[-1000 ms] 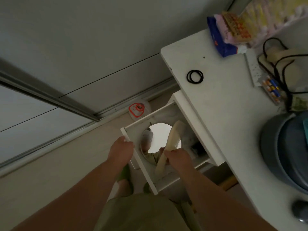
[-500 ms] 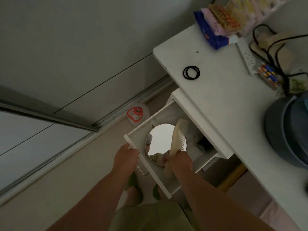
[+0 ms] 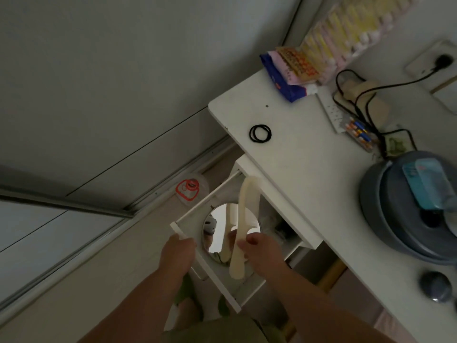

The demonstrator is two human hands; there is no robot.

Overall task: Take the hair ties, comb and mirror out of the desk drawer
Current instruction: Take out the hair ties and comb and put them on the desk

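A white desk drawer (image 3: 195,214) stands pulled open under the desk's left end. My left hand (image 3: 177,251) grips its front edge. My right hand (image 3: 262,251) holds a cream comb (image 3: 244,209) by the middle, lifted above the drawer, its toothed end pointing toward the desk. A round mirror (image 3: 220,229) lies flat inside the drawer beneath the comb and reflects it. Black hair ties (image 3: 260,133) lie in a small stack on the white desk top (image 3: 296,169).
At the desk's back are tissue packs (image 3: 289,73), a power strip (image 3: 331,112) with black cables and a box of batteries (image 3: 358,132). A grey round container (image 3: 408,209) stands at right. A clear lid with red print (image 3: 189,190) lies on the floor.
My right hand has raised the comb out of the drawer, higher above the mirror. The left hand keeps its hold on the drawer front.
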